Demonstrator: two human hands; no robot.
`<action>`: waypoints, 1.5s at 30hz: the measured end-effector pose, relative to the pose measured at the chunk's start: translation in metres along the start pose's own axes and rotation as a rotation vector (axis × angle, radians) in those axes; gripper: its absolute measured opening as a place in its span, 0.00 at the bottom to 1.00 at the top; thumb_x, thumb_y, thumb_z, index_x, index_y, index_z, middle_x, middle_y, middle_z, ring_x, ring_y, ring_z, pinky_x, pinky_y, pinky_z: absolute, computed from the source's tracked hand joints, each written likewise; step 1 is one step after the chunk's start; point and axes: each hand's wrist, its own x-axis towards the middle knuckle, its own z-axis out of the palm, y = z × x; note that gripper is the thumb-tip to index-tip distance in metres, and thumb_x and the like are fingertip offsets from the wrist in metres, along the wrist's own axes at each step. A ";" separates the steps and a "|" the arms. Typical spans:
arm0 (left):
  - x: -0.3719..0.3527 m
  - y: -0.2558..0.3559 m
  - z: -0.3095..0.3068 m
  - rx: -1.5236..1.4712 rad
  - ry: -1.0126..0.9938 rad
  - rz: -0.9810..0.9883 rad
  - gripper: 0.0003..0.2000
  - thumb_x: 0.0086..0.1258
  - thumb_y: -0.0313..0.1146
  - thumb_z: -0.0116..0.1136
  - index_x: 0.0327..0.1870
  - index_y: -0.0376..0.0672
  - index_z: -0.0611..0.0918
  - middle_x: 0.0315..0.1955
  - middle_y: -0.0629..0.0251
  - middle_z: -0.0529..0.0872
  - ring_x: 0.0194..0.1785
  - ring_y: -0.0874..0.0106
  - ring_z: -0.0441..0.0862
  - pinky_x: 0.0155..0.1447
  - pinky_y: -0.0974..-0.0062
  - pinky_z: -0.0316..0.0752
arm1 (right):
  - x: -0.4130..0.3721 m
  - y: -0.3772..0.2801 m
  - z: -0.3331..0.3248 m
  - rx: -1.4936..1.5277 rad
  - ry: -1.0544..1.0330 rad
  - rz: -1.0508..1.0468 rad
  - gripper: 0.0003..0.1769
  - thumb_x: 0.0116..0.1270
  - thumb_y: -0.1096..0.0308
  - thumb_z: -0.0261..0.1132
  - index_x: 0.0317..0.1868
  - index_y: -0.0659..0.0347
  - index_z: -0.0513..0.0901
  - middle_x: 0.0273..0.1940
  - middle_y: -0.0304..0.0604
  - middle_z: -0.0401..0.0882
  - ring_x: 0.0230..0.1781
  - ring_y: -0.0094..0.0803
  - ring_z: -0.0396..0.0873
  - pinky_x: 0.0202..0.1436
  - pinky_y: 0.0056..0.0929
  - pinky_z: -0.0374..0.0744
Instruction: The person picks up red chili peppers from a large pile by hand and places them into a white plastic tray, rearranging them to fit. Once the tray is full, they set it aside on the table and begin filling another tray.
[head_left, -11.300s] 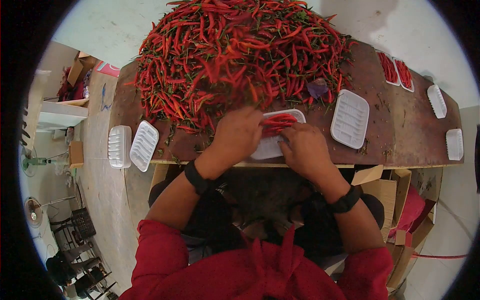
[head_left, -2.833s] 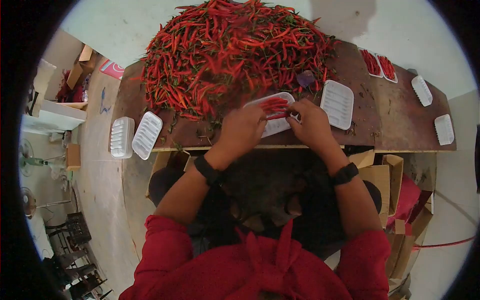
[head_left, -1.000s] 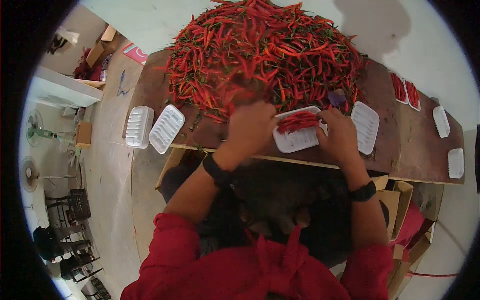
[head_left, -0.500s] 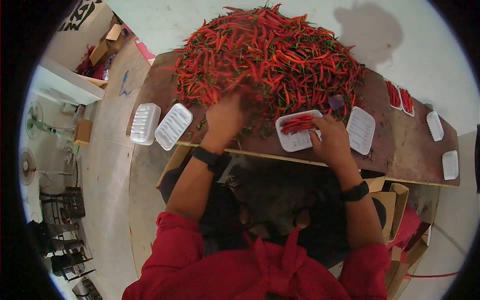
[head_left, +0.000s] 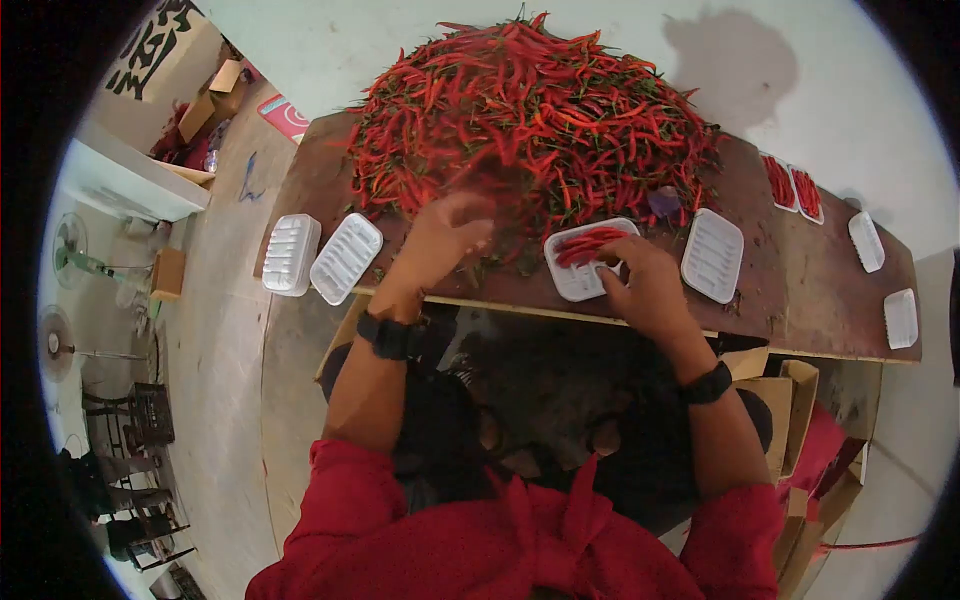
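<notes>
A large heap of red chilies (head_left: 540,120) covers the back of the brown table (head_left: 740,240). At the heap's front edge is my left hand (head_left: 447,235), its fingers curled and apart, with nothing visible in them. My right hand (head_left: 645,285) is at the right side of a white tray (head_left: 580,288), fingers bent over the red chilies (head_left: 590,243) lying in it. Its thumb is apart from the fingers, and whether the fingertips grip a chili is unclear. Right of this hand lies another white tray (head_left: 713,256) with no chilies in it.
Stacked white trays (head_left: 290,255) and a tilted tray (head_left: 346,258) lie at the table's left. Two filled trays (head_left: 806,194) and two more white trays (head_left: 866,241) are at the far right. Cardboard boxes (head_left: 780,410) stand under the table.
My left hand has drawn back slightly from the heap and its fingers show more clearly. My right hand has shifted slightly left and down, still beside the tray of chilies.
</notes>
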 end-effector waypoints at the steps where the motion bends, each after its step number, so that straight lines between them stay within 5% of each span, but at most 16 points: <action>1: -0.001 0.000 0.007 -0.001 -0.004 0.001 0.13 0.64 0.32 0.60 0.47 0.37 0.80 0.31 0.71 0.83 0.34 0.80 0.78 0.40 0.79 0.74 | -0.001 -0.001 0.002 0.054 -0.027 0.015 0.11 0.55 0.69 0.66 0.40 0.62 0.82 0.37 0.48 0.81 0.36 0.46 0.80 0.40 0.38 0.77; 8: -0.008 0.002 0.048 -0.066 -0.175 0.105 0.10 0.64 0.31 0.61 0.44 0.38 0.81 0.33 0.72 0.83 0.35 0.83 0.78 0.41 0.81 0.74 | -0.007 -0.024 0.009 0.300 -0.197 0.174 0.12 0.57 0.68 0.69 0.41 0.64 0.84 0.38 0.45 0.83 0.37 0.31 0.81 0.42 0.28 0.77; 14: -0.009 -0.013 0.070 -0.017 -0.324 0.100 0.10 0.65 0.31 0.61 0.43 0.36 0.82 0.33 0.70 0.84 0.36 0.82 0.79 0.41 0.80 0.75 | -0.007 -0.015 0.013 0.486 -0.113 0.266 0.11 0.59 0.70 0.68 0.40 0.67 0.83 0.37 0.43 0.84 0.39 0.23 0.80 0.44 0.24 0.77; 18: -0.014 -0.008 0.076 0.081 -0.398 0.095 0.10 0.65 0.31 0.60 0.41 0.34 0.83 0.33 0.68 0.85 0.36 0.82 0.79 0.41 0.80 0.74 | -0.010 -0.018 0.006 0.420 -0.143 0.284 0.10 0.60 0.71 0.67 0.39 0.69 0.82 0.35 0.40 0.84 0.36 0.22 0.79 0.42 0.24 0.77; 20: -0.015 -0.007 0.077 0.114 -0.374 0.102 0.10 0.64 0.31 0.60 0.41 0.34 0.83 0.32 0.68 0.85 0.35 0.82 0.79 0.41 0.80 0.75 | -0.012 -0.012 0.008 0.411 -0.118 0.285 0.12 0.57 0.65 0.68 0.38 0.63 0.85 0.35 0.49 0.85 0.36 0.39 0.84 0.42 0.31 0.79; 22: -0.014 -0.008 0.075 0.148 -0.349 0.111 0.09 0.64 0.31 0.61 0.40 0.35 0.84 0.31 0.68 0.85 0.35 0.82 0.79 0.41 0.79 0.75 | -0.010 -0.004 0.003 0.387 -0.070 0.302 0.10 0.58 0.68 0.67 0.37 0.66 0.83 0.34 0.44 0.84 0.34 0.29 0.81 0.39 0.26 0.78; 23: -0.012 -0.011 0.073 0.257 -0.397 0.137 0.09 0.63 0.31 0.61 0.39 0.36 0.84 0.31 0.68 0.85 0.35 0.81 0.79 0.41 0.78 0.75 | -0.008 -0.001 0.000 0.363 -0.023 0.317 0.08 0.60 0.72 0.66 0.37 0.69 0.82 0.32 0.39 0.83 0.33 0.20 0.79 0.37 0.22 0.77; 25: -0.015 -0.014 0.069 0.368 -0.448 0.167 0.08 0.62 0.31 0.61 0.39 0.37 0.84 0.30 0.68 0.85 0.34 0.80 0.79 0.41 0.78 0.75 | -0.006 0.001 -0.012 0.421 -0.008 0.384 0.08 0.60 0.72 0.66 0.37 0.68 0.82 0.32 0.39 0.83 0.32 0.20 0.79 0.36 0.21 0.76; 27: -0.023 -0.017 0.069 0.405 -0.642 0.479 0.07 0.61 0.31 0.62 0.36 0.38 0.84 0.31 0.65 0.84 0.35 0.76 0.80 0.41 0.75 0.75 | -0.007 0.005 -0.017 0.480 0.006 0.450 0.08 0.60 0.72 0.65 0.37 0.68 0.82 0.31 0.39 0.83 0.32 0.20 0.79 0.35 0.20 0.76; 31: -0.020 -0.015 0.072 0.642 -0.542 0.472 0.08 0.59 0.31 0.63 0.38 0.39 0.83 0.32 0.64 0.83 0.36 0.72 0.81 0.41 0.73 0.75 | -0.011 0.011 -0.014 0.563 -0.028 0.476 0.08 0.60 0.72 0.64 0.39 0.67 0.82 0.33 0.39 0.83 0.32 0.20 0.79 0.34 0.20 0.76; 33: -0.018 -0.007 0.074 0.560 -0.329 0.292 0.10 0.59 0.30 0.63 0.41 0.39 0.81 0.33 0.64 0.82 0.36 0.72 0.81 0.41 0.73 0.75 | -0.013 0.011 -0.012 0.588 -0.075 0.507 0.08 0.60 0.72 0.64 0.40 0.67 0.81 0.33 0.40 0.83 0.32 0.20 0.79 0.35 0.20 0.77; 36: -0.021 -0.005 0.084 0.352 -0.141 0.459 0.11 0.61 0.31 0.62 0.43 0.38 0.80 0.33 0.64 0.82 0.36 0.75 0.80 0.41 0.75 0.74 | -0.015 0.010 -0.011 0.630 -0.107 0.481 0.08 0.60 0.73 0.64 0.39 0.67 0.81 0.34 0.39 0.82 0.32 0.20 0.78 0.36 0.20 0.76; 39: -0.024 0.005 0.090 0.279 -0.261 0.188 0.11 0.62 0.31 0.61 0.44 0.36 0.80 0.33 0.64 0.83 0.36 0.77 0.79 0.41 0.76 0.74 | -0.016 0.009 -0.009 0.700 -0.118 0.495 0.08 0.60 0.73 0.63 0.39 0.68 0.81 0.34 0.38 0.82 0.32 0.21 0.78 0.37 0.19 0.76; 42: -0.019 -0.007 0.094 0.231 -0.337 0.254 0.11 0.63 0.31 0.60 0.44 0.35 0.80 0.34 0.64 0.84 0.36 0.77 0.80 0.41 0.75 0.74 | -0.018 0.013 -0.003 0.615 -0.199 0.459 0.08 0.60 0.73 0.63 0.39 0.68 0.81 0.34 0.38 0.82 0.33 0.21 0.78 0.38 0.20 0.77; 45: -0.016 -0.014 0.095 0.270 -0.339 0.280 0.10 0.63 0.30 0.60 0.42 0.36 0.81 0.32 0.63 0.85 0.36 0.76 0.81 0.43 0.74 0.75 | -0.021 0.011 0.002 0.537 -0.192 0.380 0.12 0.56 0.67 0.65 0.38 0.66 0.83 0.31 0.47 0.84 0.32 0.35 0.83 0.39 0.32 0.79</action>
